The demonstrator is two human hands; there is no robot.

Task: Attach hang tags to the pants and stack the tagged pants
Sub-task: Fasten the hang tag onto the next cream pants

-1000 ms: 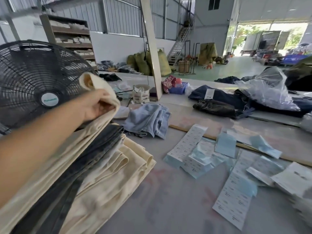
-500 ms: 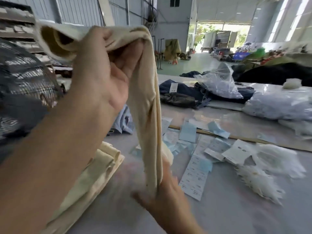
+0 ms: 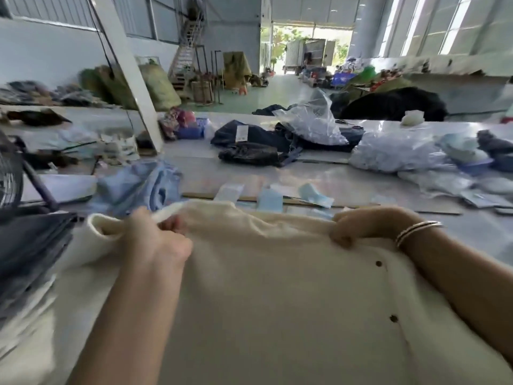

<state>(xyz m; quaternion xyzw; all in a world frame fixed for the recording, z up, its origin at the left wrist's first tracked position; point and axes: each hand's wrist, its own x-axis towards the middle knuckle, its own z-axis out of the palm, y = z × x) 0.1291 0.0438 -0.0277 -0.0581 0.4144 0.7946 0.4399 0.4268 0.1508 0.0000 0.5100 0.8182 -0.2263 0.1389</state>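
Two bare forearms, no sleeves in view. Left hand (image 3: 155, 243) without rings or bands. Thin silver-toned bangles (image 3: 416, 230), stacked, circling the wrist behind the right hand (image 3: 361, 226), right of frame centre.

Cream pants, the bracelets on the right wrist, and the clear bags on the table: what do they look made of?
Cream pants: woven cloth, probably cotton twill; matte, soft folds, dark buttons. Bracelets: likely metal; thin rings with a silvery shine. Clear bags: thin plastic film; see-through, crinkled, glossy. Both hands, left hand and right hand, grip the pants.
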